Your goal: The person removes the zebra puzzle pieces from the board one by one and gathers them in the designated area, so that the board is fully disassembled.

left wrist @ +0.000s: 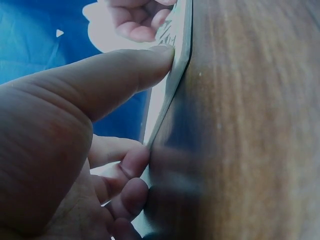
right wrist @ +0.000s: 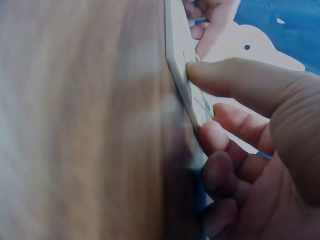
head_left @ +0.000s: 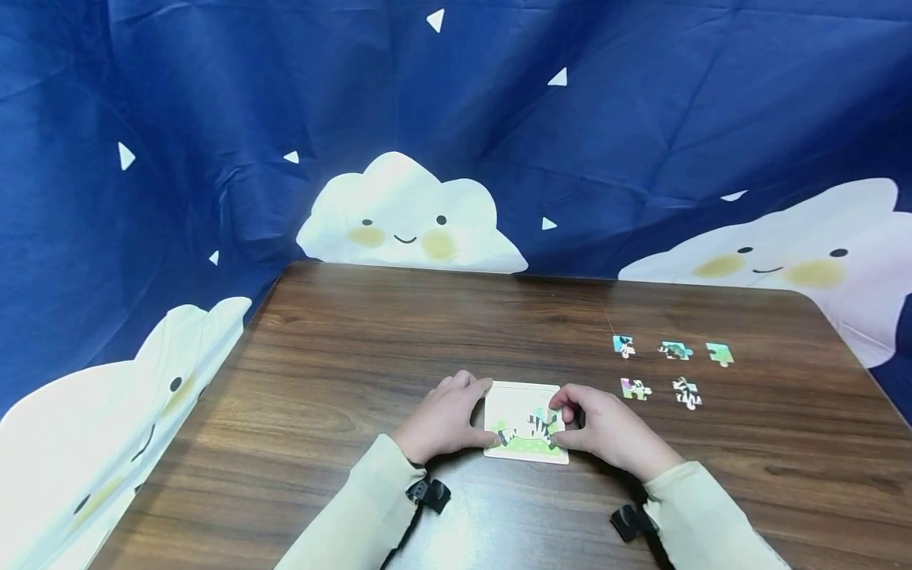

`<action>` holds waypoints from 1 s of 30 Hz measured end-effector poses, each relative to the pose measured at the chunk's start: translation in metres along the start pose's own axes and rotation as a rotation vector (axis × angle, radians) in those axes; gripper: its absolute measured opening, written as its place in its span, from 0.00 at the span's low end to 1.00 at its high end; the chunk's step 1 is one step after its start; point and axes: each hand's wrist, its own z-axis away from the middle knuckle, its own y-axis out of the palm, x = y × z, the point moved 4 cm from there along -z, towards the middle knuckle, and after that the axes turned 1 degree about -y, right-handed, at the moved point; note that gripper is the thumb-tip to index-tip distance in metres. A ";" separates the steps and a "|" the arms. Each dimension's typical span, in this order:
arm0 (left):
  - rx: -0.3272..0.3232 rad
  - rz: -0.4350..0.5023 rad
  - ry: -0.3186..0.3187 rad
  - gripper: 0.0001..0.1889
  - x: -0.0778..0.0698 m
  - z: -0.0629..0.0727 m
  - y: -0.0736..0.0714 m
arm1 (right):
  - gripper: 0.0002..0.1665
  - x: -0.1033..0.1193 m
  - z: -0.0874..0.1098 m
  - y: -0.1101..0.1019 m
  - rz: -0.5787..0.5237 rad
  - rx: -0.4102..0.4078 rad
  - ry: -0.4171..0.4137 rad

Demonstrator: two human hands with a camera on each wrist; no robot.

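Observation:
A small jigsaw puzzle board (head_left: 524,385) with a pale rim lies flat on the table, zebra and green grass pieces fitted along its lower part. My left hand (head_left: 450,417) holds the board's left side, thumb on the lower left corner, fingers along the edge. At the right side, my right hand (head_left: 602,423) has curled fingers, its thumb and index finger on a zebra puzzle piece (head_left: 539,424) inside the frame. In the right wrist view the thumb (right wrist: 220,75) presses near the board's corner; the index fingertip (right wrist: 218,111) touches a thin piece edge.
Several loose puzzle pieces lie in two rows to the right, among them a green one (head_left: 720,353) and a zebra-striped one (head_left: 686,393). The brown wooden table (head_left: 342,348) meets a blue curtain (head_left: 527,142) with cloud faces at its back and sides.

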 end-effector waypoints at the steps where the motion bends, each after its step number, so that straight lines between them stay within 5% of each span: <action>1: 0.000 0.000 0.001 0.46 0.000 0.000 0.000 | 0.19 0.000 0.001 0.000 0.001 -0.013 -0.003; 30: -0.004 0.007 0.002 0.46 -0.001 0.000 0.000 | 0.16 0.004 0.002 -0.001 -0.035 -0.057 -0.043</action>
